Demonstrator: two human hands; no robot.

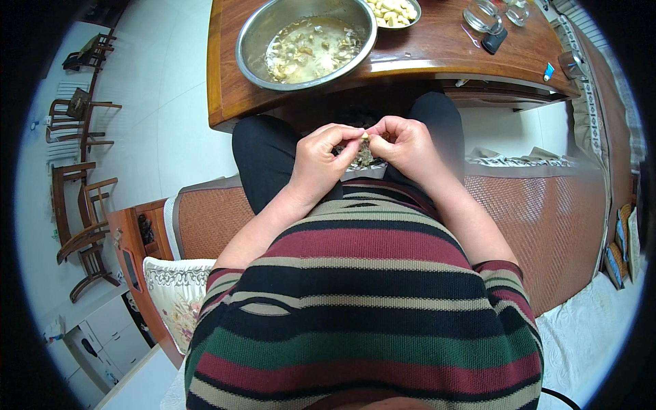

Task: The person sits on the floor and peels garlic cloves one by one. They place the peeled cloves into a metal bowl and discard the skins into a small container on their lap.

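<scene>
My left hand point(323, 154) and my right hand point(407, 146) meet above my lap, their fingertips pinching one small pale clove point(365, 136), which looks like garlic. Below them, between my knees, a container holds a heap of peelings point(364, 156), partly hidden by my hands. On the table, a large steel basin point(246, 56) holds cloudy water with cloves and bits of skin floating in it. Behind its right side stands a smaller metal bowl point(417, 15) full of pale peeled cloves, cut off by the picture's top edge.
The wooden table point(435, 48) has its front edge just beyond my knees. Glass jars point(482, 16), a black object point(494, 41) and a small blue tube point(549, 72) lie at its right. I sit on a seat with a woven mat point(533, 220); wooden chairs point(77, 107) stand far left.
</scene>
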